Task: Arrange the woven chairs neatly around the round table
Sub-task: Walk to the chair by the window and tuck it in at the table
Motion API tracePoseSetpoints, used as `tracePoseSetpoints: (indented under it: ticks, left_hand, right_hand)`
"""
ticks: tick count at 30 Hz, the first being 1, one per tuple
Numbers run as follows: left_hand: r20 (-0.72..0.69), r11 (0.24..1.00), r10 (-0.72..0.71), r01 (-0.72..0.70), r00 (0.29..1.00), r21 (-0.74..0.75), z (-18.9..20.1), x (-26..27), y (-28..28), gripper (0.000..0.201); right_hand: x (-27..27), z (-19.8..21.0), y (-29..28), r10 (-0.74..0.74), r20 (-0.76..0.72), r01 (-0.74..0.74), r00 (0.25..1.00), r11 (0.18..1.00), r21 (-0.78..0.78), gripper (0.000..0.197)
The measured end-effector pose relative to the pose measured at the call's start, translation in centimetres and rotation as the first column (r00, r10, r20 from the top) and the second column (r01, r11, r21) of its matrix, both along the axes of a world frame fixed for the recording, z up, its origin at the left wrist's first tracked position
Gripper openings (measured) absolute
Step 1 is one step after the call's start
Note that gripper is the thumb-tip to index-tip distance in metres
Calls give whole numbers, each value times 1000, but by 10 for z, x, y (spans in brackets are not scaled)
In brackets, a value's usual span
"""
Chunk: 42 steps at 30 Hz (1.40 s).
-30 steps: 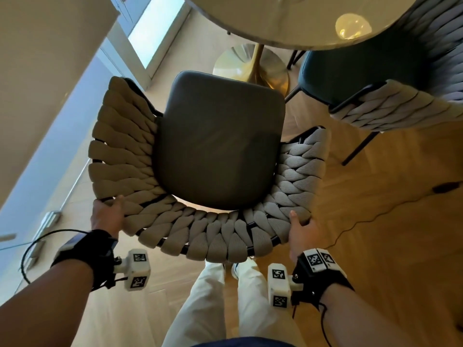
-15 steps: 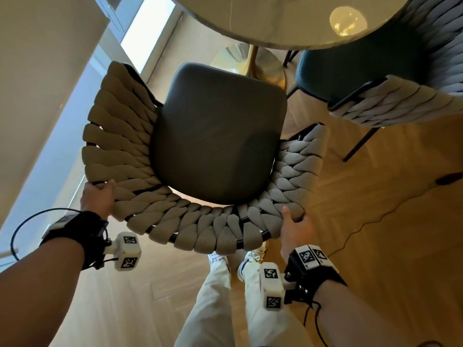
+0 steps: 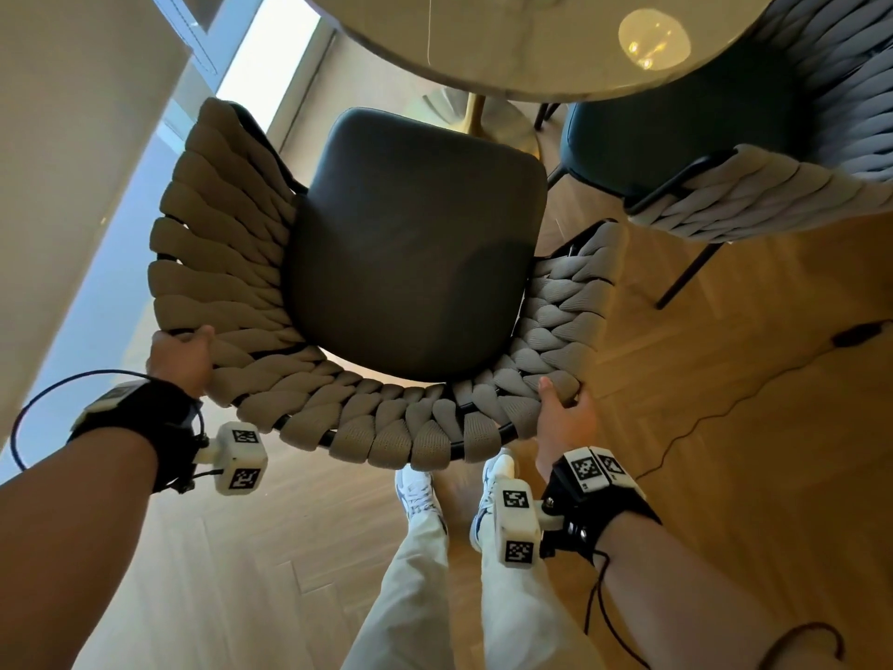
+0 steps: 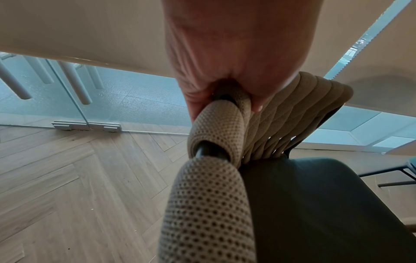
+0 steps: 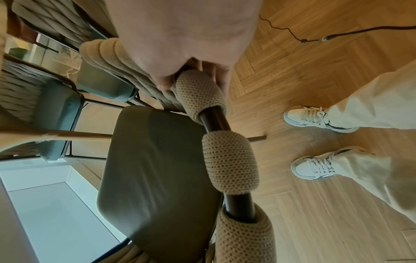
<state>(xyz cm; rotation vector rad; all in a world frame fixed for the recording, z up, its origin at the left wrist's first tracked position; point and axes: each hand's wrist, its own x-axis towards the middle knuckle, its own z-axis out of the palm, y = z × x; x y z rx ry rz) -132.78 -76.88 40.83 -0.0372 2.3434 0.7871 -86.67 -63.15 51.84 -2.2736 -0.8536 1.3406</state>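
A woven chair (image 3: 415, 244) with beige braided straps and a dark seat cushion stands in front of me, facing the round table (image 3: 531, 45). My left hand (image 3: 181, 357) grips the top rail of its backrest at the left, fingers curled round the strap-wrapped bar (image 4: 227, 99). My right hand (image 3: 563, 415) grips the same rail at the right (image 5: 200, 85). The seat's front edge lies just short of the table rim. A second woven chair (image 3: 754, 195) stands at the table on the right.
A gold pedestal base (image 3: 483, 118) holds the table up. A wall and glass door (image 3: 96, 263) run close along the left. A dark cable (image 3: 725, 403) trails over the herringbone wood floor at right. My feet (image 3: 454, 490) stand just behind the chair.
The chair has moved forward toward the table, both hands still gripping its back rail. My feet have stepped forward after it.
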Motion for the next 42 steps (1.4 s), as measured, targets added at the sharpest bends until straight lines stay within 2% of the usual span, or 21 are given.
tracePoseSetpoints:
  ticks: [3,11,14,21,24,28,31,36,42]
  left_hand:
    - [-6,1000,-18,18,1000,10,-11,-5,4,83]
    - [-45,999,-51,50,998,-18,38,37,23,90]
    - [-56,999,-49,49,997,-4,44,48,25,79]
    - [-9,1000,-25,25,1000,7,47,52,24,78]
    - [-1,999,-34,34,999,13,45,48,23,92]
    - [-21,998,-61,61,998,13,44,44,23,88]
    - [-12,998,-67,67,998,5,37,36,20,94]
    - [-23,996,-75,76,997,41,61,57,25,78]
    - [-9,997,-76,76,997,4,55,48,24,94]
  right_hand:
    - [2,-6,5,-28,3,28,1000,1000,12,66]
    - [7,-13,6,-43,22,42,999,999,31,70]
    - [11,-13,8,-40,40,38,998,999,39,71]
    - [16,-22,7,13,114,-19,993,999,51,76]
    - [18,-23,7,49,143,-56,989,997,45,77]
    - [19,-25,5,65,158,-70,985,997,28,72]
    - [21,-26,2,81,153,-85,985,996,24,75]
    - [23,-29,0,68,117,-70,991,997,16,76]
    - [25,-31,2,80,123,-82,989,997,11,74]
